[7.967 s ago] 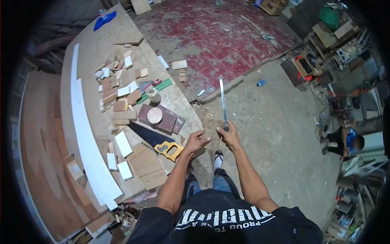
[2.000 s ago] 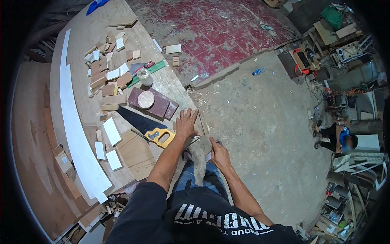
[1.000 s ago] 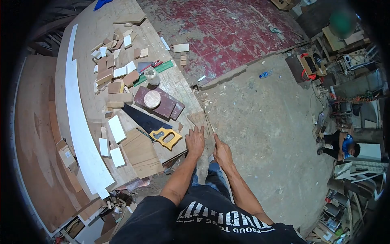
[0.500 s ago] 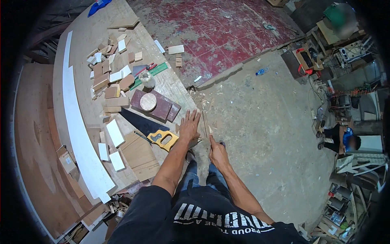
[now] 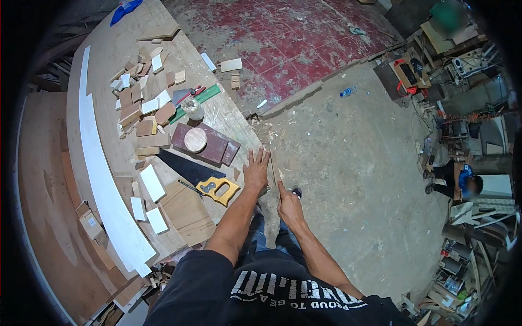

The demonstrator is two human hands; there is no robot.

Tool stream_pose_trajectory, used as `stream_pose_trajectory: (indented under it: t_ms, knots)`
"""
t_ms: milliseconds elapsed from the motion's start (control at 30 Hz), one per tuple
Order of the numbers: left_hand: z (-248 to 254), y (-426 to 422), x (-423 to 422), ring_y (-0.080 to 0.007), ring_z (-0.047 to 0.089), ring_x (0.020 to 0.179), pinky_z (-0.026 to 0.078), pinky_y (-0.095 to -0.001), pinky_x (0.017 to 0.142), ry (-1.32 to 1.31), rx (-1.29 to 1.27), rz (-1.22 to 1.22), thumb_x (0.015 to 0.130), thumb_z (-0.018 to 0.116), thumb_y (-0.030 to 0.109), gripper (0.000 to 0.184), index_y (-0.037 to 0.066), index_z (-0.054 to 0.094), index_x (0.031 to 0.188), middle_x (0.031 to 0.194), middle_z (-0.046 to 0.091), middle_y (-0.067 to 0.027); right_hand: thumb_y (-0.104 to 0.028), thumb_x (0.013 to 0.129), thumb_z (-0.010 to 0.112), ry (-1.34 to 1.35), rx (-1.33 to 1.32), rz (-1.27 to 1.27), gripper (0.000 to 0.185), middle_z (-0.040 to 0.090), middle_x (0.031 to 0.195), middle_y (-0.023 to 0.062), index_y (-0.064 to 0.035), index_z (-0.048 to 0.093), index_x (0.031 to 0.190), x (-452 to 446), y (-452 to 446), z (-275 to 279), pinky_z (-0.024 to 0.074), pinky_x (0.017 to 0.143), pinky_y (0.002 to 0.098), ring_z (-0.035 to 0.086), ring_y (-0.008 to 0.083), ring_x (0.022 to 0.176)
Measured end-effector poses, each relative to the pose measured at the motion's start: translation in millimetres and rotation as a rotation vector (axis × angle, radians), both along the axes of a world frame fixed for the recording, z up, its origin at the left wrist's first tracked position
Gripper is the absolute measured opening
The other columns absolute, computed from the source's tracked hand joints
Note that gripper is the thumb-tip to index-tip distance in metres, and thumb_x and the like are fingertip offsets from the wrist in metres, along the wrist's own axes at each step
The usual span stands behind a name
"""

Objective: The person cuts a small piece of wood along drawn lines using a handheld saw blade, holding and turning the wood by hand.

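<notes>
My left hand (image 5: 256, 170) lies flat at the edge of the plywood bench (image 5: 228, 120), fingers stretched forward and a little apart. Any piece pressed beneath it is hidden. Beside it, past the edge, my right hand (image 5: 290, 207) is closed with the index finger stretched forward along a long thin tool (image 5: 275, 167). Its handle is inside my fist, so I cannot make out its exact kind. Left of my left hand lies a handsaw with a yellow handle (image 5: 232, 191). A dark red board (image 5: 216, 148) carries a round wooden disc (image 5: 195, 139) just beyond.
Wood offcuts (image 5: 130, 112), a jar (image 5: 192, 108) and a green strip (image 5: 209, 94) lie further up the bench. A long white board (image 5: 100, 157) runs along its left. Shavings (image 5: 265, 131) litter the floor. Another person (image 5: 462, 179) is at the far right.
The view has shifted slightly. Both hands keep nearly the same place at the bench edge, and the right hand has moved a little against the left with the thin tool.
</notes>
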State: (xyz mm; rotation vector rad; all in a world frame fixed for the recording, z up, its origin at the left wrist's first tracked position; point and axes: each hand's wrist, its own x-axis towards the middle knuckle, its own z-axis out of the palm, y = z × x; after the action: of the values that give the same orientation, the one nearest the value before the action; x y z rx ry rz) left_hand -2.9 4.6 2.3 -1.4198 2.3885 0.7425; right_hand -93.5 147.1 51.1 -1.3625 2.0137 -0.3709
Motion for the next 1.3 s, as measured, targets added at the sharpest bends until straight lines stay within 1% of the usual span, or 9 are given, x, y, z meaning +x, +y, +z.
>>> stream_pose_trajectory:
  t_ms: [133, 233, 300, 433, 600, 667, 733, 1233, 1300]
  knots:
    - [-9.8, -0.6, 1.4, -0.0418, 0.016, 0.147, 0.045, -0.0616, 0.100, -0.017, -0.043, -0.050, 0.063, 0.084, 0.014, 0.107, 0.020, 0.027, 0.153, 0.163, 0.015, -0.0048, 0.002, 0.082, 0.049, 0.003, -0.051, -0.026, 0.060, 0.064, 0.086, 0.0281, -0.0010, 0.045, 0.142, -1.3, -2.9, 4.2, 0.0513, 0.070, 0.0506, 0.065, 0.0437, 0.079]
    - [-17.4, 0.5, 2.0, -0.0416, 0.015, 0.147, 0.044, -0.0619, 0.101, -0.023, -0.051, -0.052, 0.063, 0.084, 0.014, 0.107, 0.020, 0.027, 0.153, 0.163, 0.014, -0.0047, 0.002, 0.081, 0.049, 0.007, -0.039, -0.012, 0.060, 0.064, 0.084, 0.0284, 0.0021, 0.045, 0.141, -5.7, -16.6, -7.1, 0.0512, 0.070, 0.0513, 0.065, 0.0445, 0.077]
    - [-16.2, 0.4, 2.2, -0.0412, 0.014, 0.148, 0.043, -0.0617, 0.102, 0.001, -0.030, -0.030, 0.065, 0.083, 0.014, 0.104, 0.020, 0.027, 0.153, 0.163, 0.014, -0.0045, 0.004, 0.079, 0.048, -0.054, -0.101, -0.080, 0.057, 0.063, 0.085, 0.0329, 0.0034, 0.050, 0.135, -4.8, -28.1, -10.6, 0.0502, 0.072, 0.0506, 0.064, 0.0465, 0.079]
    - [-10.1, -1.5, 1.4, -0.0406, 0.013, 0.148, 0.043, -0.0612, 0.103, -0.015, -0.044, -0.029, 0.067, 0.081, 0.014, 0.102, 0.020, 0.027, 0.153, 0.163, 0.013, -0.0042, 0.005, 0.078, 0.048, -0.045, -0.069, -0.063, 0.058, 0.064, 0.086, 0.0331, 0.0035, 0.049, 0.136, 0.5, -30.5, 2.9, 0.0505, 0.073, 0.0509, 0.064, 0.0472, 0.079]
    - [-17.7, -0.1, 2.7, -0.0388, 0.012, 0.149, 0.041, -0.0597, 0.105, 0.043, -0.033, 0.021, 0.068, 0.081, 0.013, 0.103, 0.021, 0.025, 0.154, 0.164, 0.011, -0.0032, 0.004, 0.077, 0.048, -0.061, -0.052, -0.038, 0.061, 0.063, 0.085, 0.0342, 0.0034, 0.046, 0.138, 14.2, -43.6, -22.1, 0.0500, 0.073, 0.0511, 0.064, 0.0473, 0.080]
    - [-7.5, -4.0, 1.2, -0.0384, 0.012, 0.149, 0.041, -0.0595, 0.105, -0.003, -0.008, -0.002, 0.067, 0.081, 0.013, 0.103, 0.021, 0.025, 0.154, 0.164, 0.011, -0.0027, 0.000, 0.079, 0.050, -0.064, -0.022, -0.114, 0.060, 0.064, 0.091, 0.0328, 0.0015, 0.046, 0.139, 11.0, -32.8, -20.6, 0.0509, 0.073, 0.0521, 0.065, 0.0457, 0.085]
    - [-4.4, -1.3, 0.6, -0.0379, 0.011, 0.149, 0.041, -0.0593, 0.105, -0.046, 0.025, -0.037, 0.067, 0.081, 0.013, 0.104, 0.022, 0.025, 0.154, 0.164, 0.011, -0.0022, 0.004, 0.080, 0.048, -0.047, -0.100, -0.107, 0.058, 0.063, 0.087, 0.0329, 0.0027, 0.048, 0.137, 0.1, -20.4, -11.8, 0.0500, 0.073, 0.0500, 0.064, 0.0468, 0.081]
    - [-9.3, -0.7, -1.2, -0.0386, 0.011, 0.149, 0.042, -0.0604, 0.104, -0.050, -0.010, -0.018, 0.065, 0.082, 0.015, 0.110, 0.025, 0.019, 0.155, 0.164, 0.010, -0.0026, 0.001, 0.082, 0.050, 0.012, -0.073, -0.086, 0.058, 0.065, 0.087, 0.0300, 0.0006, 0.047, 0.140, -1.9, -27.7, -8.8, 0.0509, 0.072, 0.0501, 0.065, 0.0447, 0.078]
    - [8.9, -2.8, -3.9, -0.0334, 0.011, 0.150, 0.037, -0.0595, 0.107, -0.050, 0.078, 0.025, 0.073, 0.076, 0.008, 0.100, 0.026, 0.022, 0.155, 0.164, 0.011, 0.0001, 0.001, 0.083, 0.051, 0.014, -0.073, -0.095, 0.058, 0.065, 0.087, 0.0299, 0.0005, 0.047, 0.140, -2.1, -27.5, -6.7, 0.0509, 0.072, 0.0503, 0.065, 0.0448, 0.078]
